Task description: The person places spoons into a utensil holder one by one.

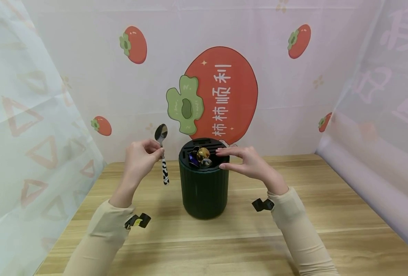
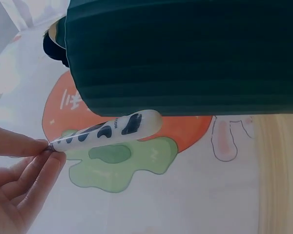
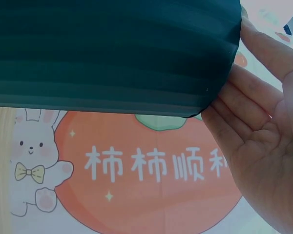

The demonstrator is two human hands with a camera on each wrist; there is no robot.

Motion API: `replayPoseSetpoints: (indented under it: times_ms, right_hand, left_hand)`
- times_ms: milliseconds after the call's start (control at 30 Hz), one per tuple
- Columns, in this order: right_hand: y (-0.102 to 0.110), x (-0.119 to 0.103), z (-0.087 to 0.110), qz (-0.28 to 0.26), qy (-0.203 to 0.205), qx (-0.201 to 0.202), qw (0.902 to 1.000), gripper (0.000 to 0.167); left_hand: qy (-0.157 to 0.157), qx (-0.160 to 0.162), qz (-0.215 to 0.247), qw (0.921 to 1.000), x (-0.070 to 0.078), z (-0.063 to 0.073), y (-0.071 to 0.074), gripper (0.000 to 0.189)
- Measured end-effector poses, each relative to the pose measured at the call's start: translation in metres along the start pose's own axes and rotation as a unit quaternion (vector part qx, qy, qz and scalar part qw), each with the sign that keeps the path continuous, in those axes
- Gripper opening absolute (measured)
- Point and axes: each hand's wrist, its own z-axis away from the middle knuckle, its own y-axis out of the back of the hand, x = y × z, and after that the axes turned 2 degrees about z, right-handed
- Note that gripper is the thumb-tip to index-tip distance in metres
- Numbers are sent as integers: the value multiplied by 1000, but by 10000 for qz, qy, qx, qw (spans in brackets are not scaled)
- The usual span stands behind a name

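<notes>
My left hand (image 1: 140, 157) pinches a spoon (image 1: 165, 170) between thumb and fingers, left of the dark green utensil holder (image 1: 205, 195). The spoon stands nearly upright with its metal bowl at the top; its white handle (image 2: 107, 131) with black cow-like patches points down. My right hand (image 1: 246, 163) is at the holder's right rim, its fingers fairly straight and reaching over the top. In the right wrist view the thumb and fingers (image 3: 249, 92) lie right at the rim. Inside the holder, shiny gold, blue and silver spoon heads (image 1: 203, 154) show above the opening.
The holder has a slotted black top (image 1: 202, 142) at its back and stands on a wood-grain table (image 1: 235, 245). A white cloth backdrop (image 1: 97, 76) printed with persimmons rises behind, with similar sheets at both sides. Each wrist wears a small black camera (image 1: 263, 204).
</notes>
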Motion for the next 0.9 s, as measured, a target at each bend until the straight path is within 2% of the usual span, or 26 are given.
replayPoseSetpoints:
  times_ms: [533,900]
  right_hand:
    - [-1,1,1,-52,-18,3,10000,37]
    - [-1,1,0,-1,44,45,10000,37]
  left_hand:
    - [-215,225,392,9987,22,-6,-1,7]
    - [-409,444,809,9949,38,-12,1,8]
